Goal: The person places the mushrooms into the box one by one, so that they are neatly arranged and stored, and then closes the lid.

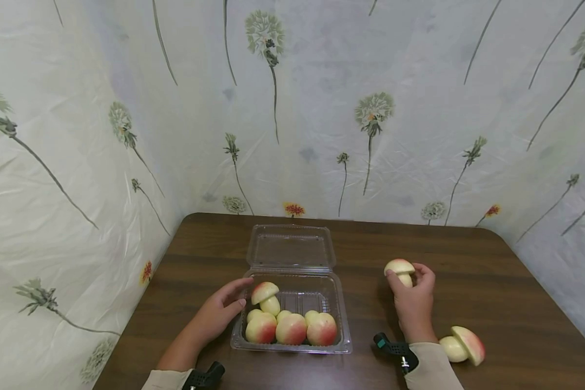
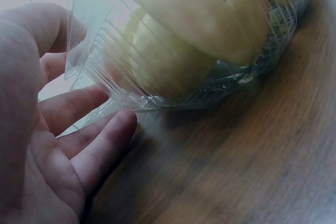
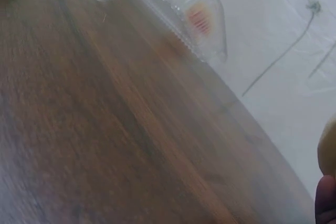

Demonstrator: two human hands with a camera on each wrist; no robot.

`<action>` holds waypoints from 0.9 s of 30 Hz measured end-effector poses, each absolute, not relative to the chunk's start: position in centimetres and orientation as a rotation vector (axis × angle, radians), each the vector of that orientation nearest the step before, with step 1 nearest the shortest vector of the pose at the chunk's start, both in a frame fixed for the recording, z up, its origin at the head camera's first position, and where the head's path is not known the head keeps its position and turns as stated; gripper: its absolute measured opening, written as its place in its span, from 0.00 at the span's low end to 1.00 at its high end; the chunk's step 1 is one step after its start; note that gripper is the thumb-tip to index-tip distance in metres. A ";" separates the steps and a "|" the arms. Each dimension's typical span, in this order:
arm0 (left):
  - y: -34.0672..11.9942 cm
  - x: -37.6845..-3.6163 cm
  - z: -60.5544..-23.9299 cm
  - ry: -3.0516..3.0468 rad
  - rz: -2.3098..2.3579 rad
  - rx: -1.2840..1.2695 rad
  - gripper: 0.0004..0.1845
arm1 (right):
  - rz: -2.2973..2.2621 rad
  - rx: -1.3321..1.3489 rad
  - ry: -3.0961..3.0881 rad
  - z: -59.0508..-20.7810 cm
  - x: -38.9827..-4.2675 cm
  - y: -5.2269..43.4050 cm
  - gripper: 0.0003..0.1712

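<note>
**Holding one mushroom toy above the table beside the open box**

Carrying the mushroom toy point(image 1: 400, 270) by its stem, the right hand point(image 1: 413, 303) has its fingers curled round it, cap upward, to the right of the clear plastic box point(image 1: 292, 346). To do this well I would keep the stem upright and the grip low, so the cap stays free. The left hand point(image 1: 219, 314) lies with relaxed fingers against the box's left wall, holding nothing; keeping it there should steady the box. Four toys point(image 1: 291, 326) sit inside and another point(image 1: 463, 345) lies on the wooden table point(image 1: 517, 303) near the right wrist.

The right wrist view is blurred and shows only a fingertip; the left wrist view smears the box contents.
</note>
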State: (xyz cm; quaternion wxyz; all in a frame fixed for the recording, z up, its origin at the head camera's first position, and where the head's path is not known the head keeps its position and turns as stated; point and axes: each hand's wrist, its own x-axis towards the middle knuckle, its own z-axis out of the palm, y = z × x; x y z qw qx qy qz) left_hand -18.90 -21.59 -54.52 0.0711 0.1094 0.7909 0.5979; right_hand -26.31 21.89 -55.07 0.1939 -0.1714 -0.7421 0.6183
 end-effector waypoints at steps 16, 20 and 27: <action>-21.2 -18.3 -53.2 2.367 1.794 0.291 0.24 | 1.653 -0.430 -2.124 -55.0 -26.0 21.3 0.39; -21.5 -18.7 -54.3 2.384 1.786 0.291 0.24 | 1.645 -0.428 -2.130 -54.8 -25.9 21.1 0.38; -21.6 -18.9 -54.6 2.380 1.793 0.307 0.23 | 1.610 -0.414 -2.138 -54.5 -25.8 21.1 0.38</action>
